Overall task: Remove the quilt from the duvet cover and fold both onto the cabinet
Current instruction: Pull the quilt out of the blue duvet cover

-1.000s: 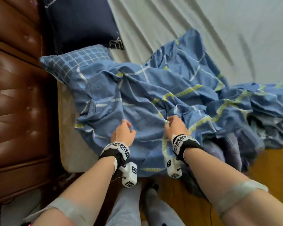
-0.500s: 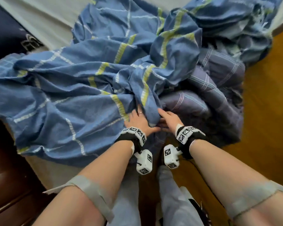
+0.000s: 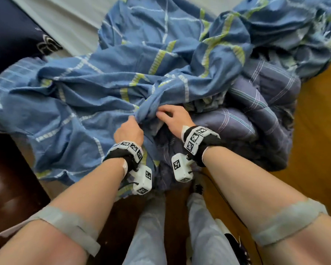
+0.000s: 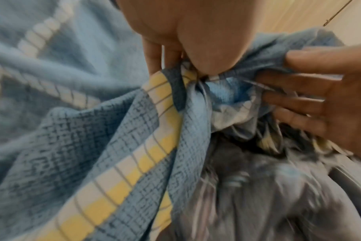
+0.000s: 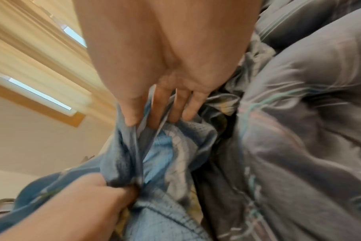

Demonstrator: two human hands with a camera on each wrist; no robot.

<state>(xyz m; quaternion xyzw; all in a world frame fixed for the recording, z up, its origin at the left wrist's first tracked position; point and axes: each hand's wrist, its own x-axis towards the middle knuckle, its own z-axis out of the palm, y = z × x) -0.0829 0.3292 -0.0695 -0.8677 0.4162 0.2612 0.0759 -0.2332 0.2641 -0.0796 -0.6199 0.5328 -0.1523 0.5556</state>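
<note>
The blue duvet cover [image 3: 96,104] with yellow and white stripes lies rumpled across the bed. The grey-purple checked quilt [image 3: 256,104] bulges out of it on the right, over the bed's edge. My left hand [image 3: 129,129] grips a bunched fold of the cover's edge. My right hand [image 3: 172,116] sits just to its right, beside the quilt. In the left wrist view the left hand [image 4: 175,53] clenches the cover [image 4: 93,146]. In the right wrist view the right hand [image 5: 155,106] pinches the cover's edge [image 5: 161,154] between thumb and fingers, with the quilt [image 5: 299,114] alongside.
A navy pillow [image 3: 13,35] and pale sheet [image 3: 65,22] lie at the back left. A dark brown padded headboard [image 3: 8,178] stands at the left. The wooden floor [image 3: 317,131] runs along the right. My legs [image 3: 151,226] stand against the bed.
My view and both hands have shifted right along the cover's edge toward the quilt. The left hand now bunches the fold; the right hand has come out onto the cover's edge.
</note>
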